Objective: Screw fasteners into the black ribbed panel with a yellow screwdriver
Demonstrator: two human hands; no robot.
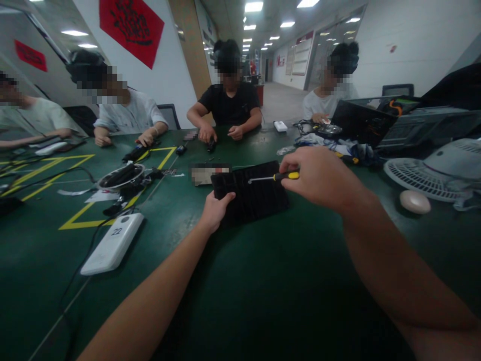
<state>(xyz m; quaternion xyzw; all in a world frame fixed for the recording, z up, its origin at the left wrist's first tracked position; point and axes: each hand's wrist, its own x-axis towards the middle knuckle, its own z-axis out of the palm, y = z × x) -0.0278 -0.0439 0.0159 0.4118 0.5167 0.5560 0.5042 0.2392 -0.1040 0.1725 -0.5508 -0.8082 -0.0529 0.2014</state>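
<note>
A flat black rectangular device (255,200) lies on the green table (263,281) in front of me. My left hand (215,210) grips its near left corner, thumb on top. My right hand (319,175) holds a screwdriver (274,177) with a yellow and black handle. Its metal shaft points left, the tip hovering over the upper part of the device.
A white power bank (112,243) marked 22 with a cable lies at left, beside a round dish (120,176) of black parts. A white fan (432,173) and a pink oval object (415,201) sit at right. Several other people sit around the table's far side.
</note>
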